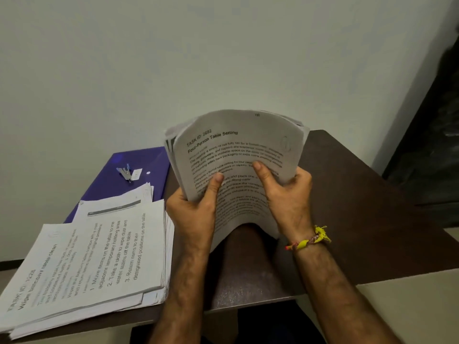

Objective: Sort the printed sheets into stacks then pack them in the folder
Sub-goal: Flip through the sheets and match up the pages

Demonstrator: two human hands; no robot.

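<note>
We hold a thick bundle of printed sheets (236, 170) upright above the brown table (347, 194), our left hand (196, 209) and right hand (288, 194) each gripping a lower side, thumbs pressed on the front page. The paper bows and looks floppy and likely to slip or fan, so gripping both edges seems wisest. The purple folder (139, 170) lies to the left under the other stacks (99, 256).

Both hands hold a bowed sheaf of printed sheets (238, 155) upright.
The left hand (193, 209) and right hand (288, 194) grip its lower edges, thumbs pressing the front page.
</note>
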